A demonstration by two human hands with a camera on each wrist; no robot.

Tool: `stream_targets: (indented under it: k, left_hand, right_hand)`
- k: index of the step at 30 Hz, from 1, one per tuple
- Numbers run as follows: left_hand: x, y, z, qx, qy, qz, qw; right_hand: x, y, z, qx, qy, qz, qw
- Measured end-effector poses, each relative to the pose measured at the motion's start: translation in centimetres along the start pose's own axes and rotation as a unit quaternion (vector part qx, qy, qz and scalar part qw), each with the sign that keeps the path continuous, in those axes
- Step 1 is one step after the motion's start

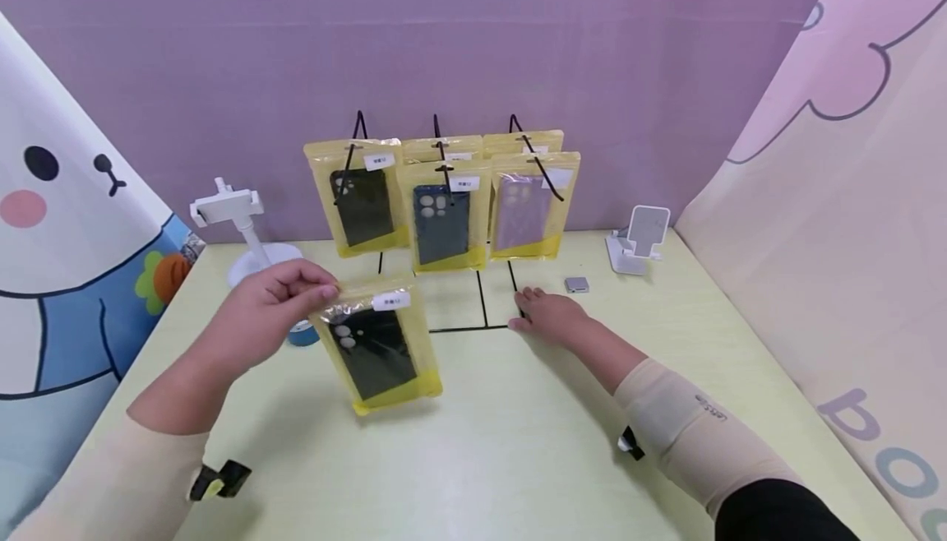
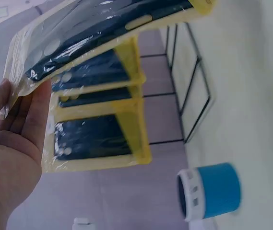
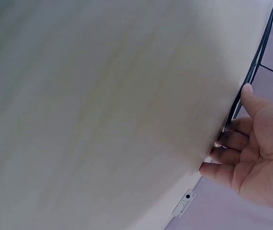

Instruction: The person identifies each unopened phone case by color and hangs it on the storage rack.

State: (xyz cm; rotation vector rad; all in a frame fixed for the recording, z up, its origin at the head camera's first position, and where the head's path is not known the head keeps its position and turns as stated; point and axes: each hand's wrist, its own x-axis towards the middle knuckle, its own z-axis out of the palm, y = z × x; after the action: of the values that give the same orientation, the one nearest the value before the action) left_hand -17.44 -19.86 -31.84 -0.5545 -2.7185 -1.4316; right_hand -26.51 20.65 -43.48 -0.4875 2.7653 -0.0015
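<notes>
My left hand (image 1: 314, 293) pinches the top corner of a yellow bag with a black phone case (image 1: 377, 352) and holds it tilted just above the table. In the left wrist view my left hand (image 2: 16, 120) has its thumb on the held bag (image 2: 102, 33). Behind it, a black wire rack (image 1: 481, 302) carries hanging bags with a black case (image 1: 362, 204), a blue case (image 1: 442, 219) and a purple case (image 1: 524, 210). My right hand (image 1: 528, 309) lies with relaxed fingers on the table at the rack's base wire (image 3: 256, 62), holding nothing; the right wrist view shows my right hand (image 3: 232, 143) beside that wire.
A small blue speaker (image 1: 303, 333) (image 2: 210, 191) stands on the pale green table (image 1: 518, 442) just behind the held bag. A white stand (image 1: 240, 228) is at back left, a white phone holder (image 1: 639, 241) at back right, a small grey block (image 1: 577, 284) near it.
</notes>
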Motion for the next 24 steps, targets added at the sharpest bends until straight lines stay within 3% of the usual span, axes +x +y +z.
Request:
stream_targets:
  k: [4, 7, 11, 24]
  left_hand:
    - [0.6, 0.6, -1.2, 0.013, 0.040, -0.010, 0.9991]
    - [1.1, 1.0, -1.8, 0.009, 0.065, -0.037, 0.9971]
    - [2.0, 1.5, -2.4, 0.007, 0.079, -0.057, 0.9952]
    - [4.4, 2.1, -3.5, 0.001, 0.112, -0.041, 0.9929]
  right_hand:
    - [0.0, 0.0, -0.1, -0.001, -0.001, 0.002, 1.000]
    - [-0.1, 0.0, -0.2, -0.002, 0.000, 0.003, 1.000]
    - [0.0, 0.1, -0.1, 0.000, 0.003, 0.004, 1.000]
    - [0.1, 0.0, 0.1, 0.001, 0.006, 0.000, 1.000]
